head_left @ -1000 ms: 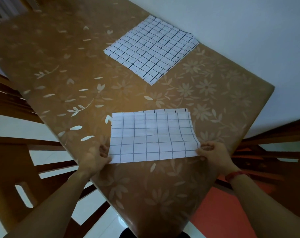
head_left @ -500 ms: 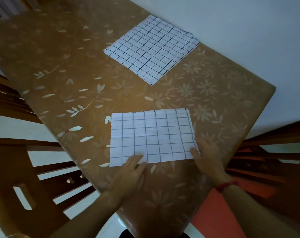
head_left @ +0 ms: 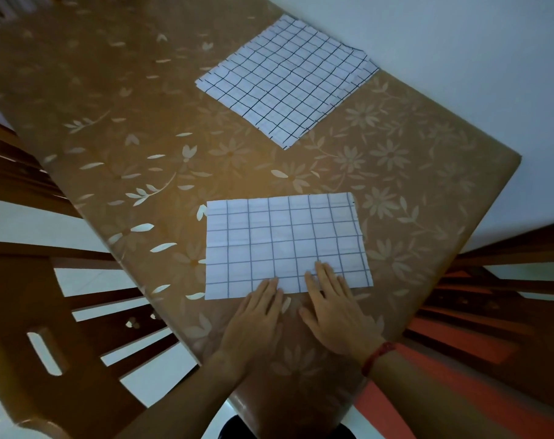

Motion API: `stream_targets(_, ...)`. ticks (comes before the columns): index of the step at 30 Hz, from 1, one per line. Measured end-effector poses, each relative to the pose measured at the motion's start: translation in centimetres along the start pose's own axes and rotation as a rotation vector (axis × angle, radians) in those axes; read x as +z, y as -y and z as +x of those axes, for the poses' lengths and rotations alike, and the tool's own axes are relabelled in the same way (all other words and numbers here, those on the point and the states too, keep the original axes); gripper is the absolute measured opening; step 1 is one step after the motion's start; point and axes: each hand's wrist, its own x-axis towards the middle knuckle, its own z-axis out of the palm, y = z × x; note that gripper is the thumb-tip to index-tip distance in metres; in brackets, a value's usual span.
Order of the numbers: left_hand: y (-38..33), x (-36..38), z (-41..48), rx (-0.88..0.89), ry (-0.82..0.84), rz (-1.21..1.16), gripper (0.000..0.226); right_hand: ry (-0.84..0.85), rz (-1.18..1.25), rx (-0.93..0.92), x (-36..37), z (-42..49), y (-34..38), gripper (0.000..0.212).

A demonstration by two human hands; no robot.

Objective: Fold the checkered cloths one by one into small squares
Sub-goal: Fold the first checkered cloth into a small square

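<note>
Cloth (head_left: 285, 245) under work: a checkered rectangle lying flat at the near end of the bench (head_left: 126, 128), its long side toward you. Your left hand (head_left: 253, 321) and right hand (head_left: 335, 312) lie palm-down, side by side, at the middle of its near edge. The fingers (head_left: 324, 277) are straight and close together and hold nothing. Only the tips rest on the fabric, the right reaching a little further in than the left.

Judgement: you are pressing the near edge flat. Sweep each hand outward from the middle toward its own corner, palms low, so the layers do not creep apart. Confirm the corners sit flush before you make the next fold. Whether the near edge is the crease or the loose side cannot be told.

Surroundings: a stack (head_left: 288, 80) of checkered cloths, larger in outline and with slightly staggered edges, lies well apart at the far side by the wall (head_left: 459, 58). It is far enough off not to hinder the sweep. A wooden chair (head_left: 31, 312) stands to the left. A red wristband (head_left: 378, 356) sits on your right wrist.

Risk: the cloth lies near the bench's right edge, so a hard push that way could slide it off.
</note>
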Motion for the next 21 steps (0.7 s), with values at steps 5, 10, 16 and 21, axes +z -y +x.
stream_targets(5,0.8,0.0,-0.7,-0.065,-0.001,-0.031,0.054,-0.053,-0.012,-0.185,0.8,-0.3,3.0,0.066)
stream_targets(10,1.4,0.8,-1.7,-0.054,0.035,-0.037,0.055,-0.026,-0.012,-0.247,1.7,0.1,5.7,0.068)
stream_targets(16,2.6,1.0,-2.5,-0.091,0.085,0.006,0.054,0.026,-0.028,-0.189,2.2,0.0,5.8,0.072)
stream_targets(21,3.7,0.7,-4.2,-0.242,0.065,0.002,0.057,0.023,-0.020,-0.120,2.1,-0.7,4.7,0.075)
